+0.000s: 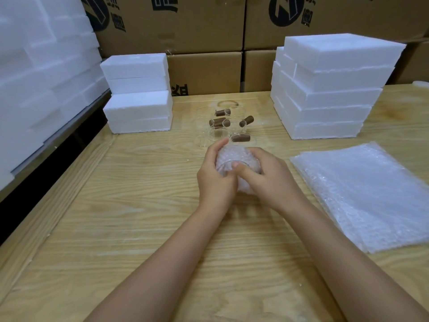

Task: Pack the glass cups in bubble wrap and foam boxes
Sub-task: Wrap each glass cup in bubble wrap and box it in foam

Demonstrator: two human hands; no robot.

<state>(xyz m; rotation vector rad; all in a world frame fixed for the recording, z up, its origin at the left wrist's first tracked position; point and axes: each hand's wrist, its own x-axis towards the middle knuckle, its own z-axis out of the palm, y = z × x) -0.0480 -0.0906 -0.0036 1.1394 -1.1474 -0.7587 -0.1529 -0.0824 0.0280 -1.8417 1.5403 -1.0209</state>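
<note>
While our left hand (216, 177) and right hand (269, 180) both grip the wrapped cup (232, 155) near the table's (139, 205) middle, we see only a hint of its rim through the bubble wrap. Toward the far edge, clear cups (218, 133) with brown handles blur together, and we cannot count them. The bubble sheets (371, 194) are cut off at the right edge, with foam boxes (329, 89) behind them.

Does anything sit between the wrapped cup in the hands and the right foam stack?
Nothing visible does. The left hand and right hand grip the wrapped cup; bare table lies between it and the right foam stack. The loose cups stand just beyond the hands, left of that path.
</note>
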